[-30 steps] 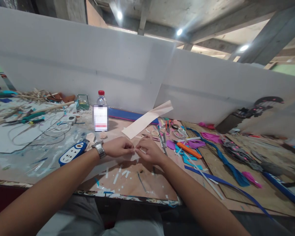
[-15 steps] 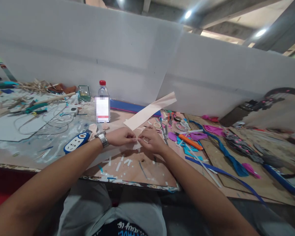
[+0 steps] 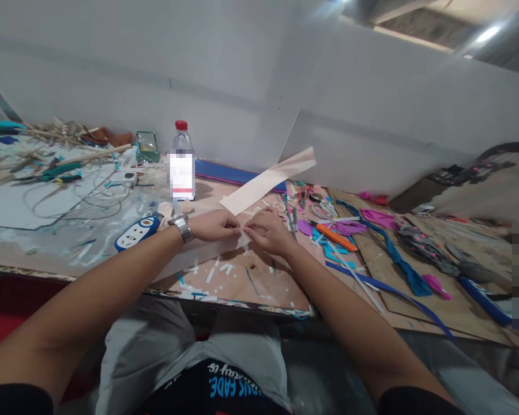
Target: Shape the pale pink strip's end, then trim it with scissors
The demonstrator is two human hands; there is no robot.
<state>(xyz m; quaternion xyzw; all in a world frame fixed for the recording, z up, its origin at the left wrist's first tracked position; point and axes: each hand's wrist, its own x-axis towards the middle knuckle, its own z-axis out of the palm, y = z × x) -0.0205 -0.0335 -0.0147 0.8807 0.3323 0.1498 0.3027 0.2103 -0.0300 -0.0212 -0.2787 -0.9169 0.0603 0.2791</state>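
My left hand (image 3: pixel 214 225), with a metal watch on its wrist, is closed in a pinch near the table's middle. My right hand (image 3: pixel 268 230) is pinched too, its fingertips almost touching the left ones. Between the fingertips is a small, thin whitish piece (image 3: pixel 243 229), too small to name. A pale strip (image 3: pixel 268 181) lies just beyond the hands, its far end leaning over a blue flat piece (image 3: pixel 229 176). Small white and blue scraps (image 3: pixel 211 272) are scattered on the table in front of my hands.
A red-capped bottle (image 3: pixel 181 167) stands behind my left hand. A blue-white power strip (image 3: pixel 137 233) lies left. An orange cutter (image 3: pixel 336 237), blue ribbon (image 3: pixel 393 293) and purple scraps lie right. Green-handled pliers (image 3: pixel 60 173) lie far left.
The view has tilted down, so the table and hands appear higher in the frame. Both hands remain pinched together at nearly the same place over the table.
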